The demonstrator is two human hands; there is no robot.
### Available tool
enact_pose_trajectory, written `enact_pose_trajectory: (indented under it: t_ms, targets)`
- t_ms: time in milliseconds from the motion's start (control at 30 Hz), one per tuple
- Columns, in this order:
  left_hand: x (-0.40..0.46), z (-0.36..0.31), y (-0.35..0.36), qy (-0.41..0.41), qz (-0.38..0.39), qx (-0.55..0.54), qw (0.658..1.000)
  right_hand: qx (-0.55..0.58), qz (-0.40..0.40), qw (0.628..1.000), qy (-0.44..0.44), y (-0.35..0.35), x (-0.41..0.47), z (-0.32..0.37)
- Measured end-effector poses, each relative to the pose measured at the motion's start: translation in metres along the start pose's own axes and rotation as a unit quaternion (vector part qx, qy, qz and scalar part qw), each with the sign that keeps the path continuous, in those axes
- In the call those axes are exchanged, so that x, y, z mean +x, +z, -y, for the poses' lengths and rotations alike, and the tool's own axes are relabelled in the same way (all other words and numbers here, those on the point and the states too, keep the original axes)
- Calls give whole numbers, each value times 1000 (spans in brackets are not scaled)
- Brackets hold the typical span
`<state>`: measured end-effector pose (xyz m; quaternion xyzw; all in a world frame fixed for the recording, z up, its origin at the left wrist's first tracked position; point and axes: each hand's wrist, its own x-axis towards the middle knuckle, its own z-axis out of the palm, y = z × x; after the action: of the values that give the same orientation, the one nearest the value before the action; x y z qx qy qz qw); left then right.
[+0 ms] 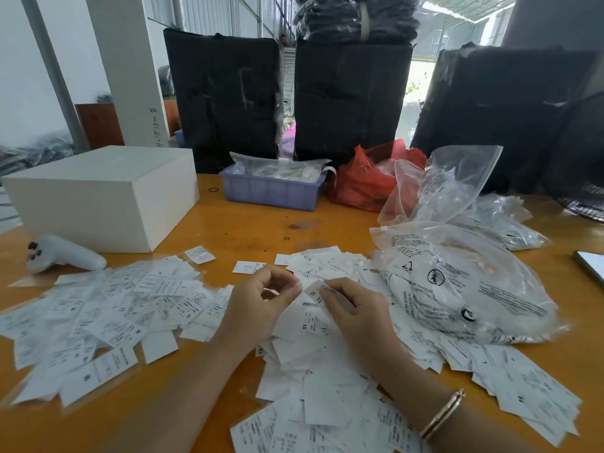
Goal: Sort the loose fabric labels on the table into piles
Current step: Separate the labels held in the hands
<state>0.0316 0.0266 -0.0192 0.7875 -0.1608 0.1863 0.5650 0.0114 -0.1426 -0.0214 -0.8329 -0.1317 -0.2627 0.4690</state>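
Fingers of the right hand (351, 308) pinch one label (316, 289); the left hand (261, 299) curls empty beside it, among plastic bags (464, 282), a white box (108, 194) and an orange table (255, 223).

labels (108, 317) — small print blurred | phone (592, 267) — cut by right edge | tray (271, 191) contents unclear

Both hands close together, left (261, 299) curled, right (351, 308) pinching.

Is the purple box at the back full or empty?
Not empty. The purple box holds clear bags with printed white labels that rise above its rim. How deep they go is hidden.
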Motion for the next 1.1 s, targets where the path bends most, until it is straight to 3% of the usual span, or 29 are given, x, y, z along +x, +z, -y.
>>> enact_pose_trajectory:
  t_ms: [167,367,700,800,900,1100]
  targets:
    - [0,-1,0,2,-5,0,1000,-3,-11,1000,-4,-1,0,2]
    - [0,1,1,5,11,-3,1000,-93,67,993,-9,3,-2,1]
    - [-2,0,0,6,55,-2,998,-91,142,986,15,3,-1,0]
    - [-1,-4,0,-36,6,-40,999,27,144,984,97,0,2,2]
    - [2,-7,-4,-85,-46,-114,989,161,148,960,175,-6,7,3]
    - [1,-10,-5,-103,-54,-166,979,275,33,943,185,-11,8,1]
